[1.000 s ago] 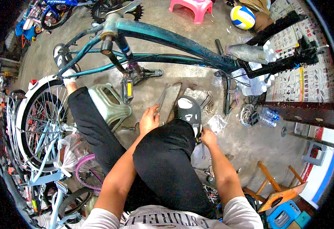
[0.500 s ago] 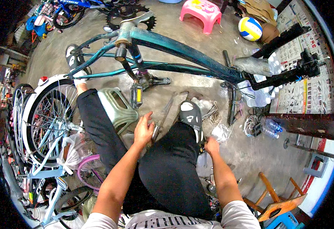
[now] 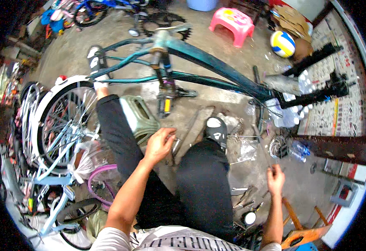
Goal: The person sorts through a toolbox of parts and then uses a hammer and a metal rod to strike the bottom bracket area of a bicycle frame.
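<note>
My left hand (image 3: 161, 144) hovers near the green plastic stool (image 3: 154, 124), its fingers loosely bent and apart, with nothing visible in them. Out to the right of my knee, my right hand (image 3: 276, 180) is closed on a long thin metal rod (image 3: 265, 152). The rod points away from me, and a thin crosspiece seems to run left from its far end toward my shoe; blur hides its exact kind. Ahead of me lies a teal bicycle frame (image 3: 216, 58), with a crank pedal (image 3: 164, 105) hanging toward me.
A wheel with a white fender (image 3: 40, 121) and light blue frame parts crowd the left. Wrenches (image 3: 239, 189) and small tools lie by my right knee. A pink stool (image 3: 233, 24), a ball (image 3: 282, 44) and an orange wooden stool (image 3: 306, 236) stand farther out.
My right hand has moved right, from beside my shoe, and the thin rod now shows in it. My left hand has stayed near the stool. The whole view has shifted slightly.
</note>
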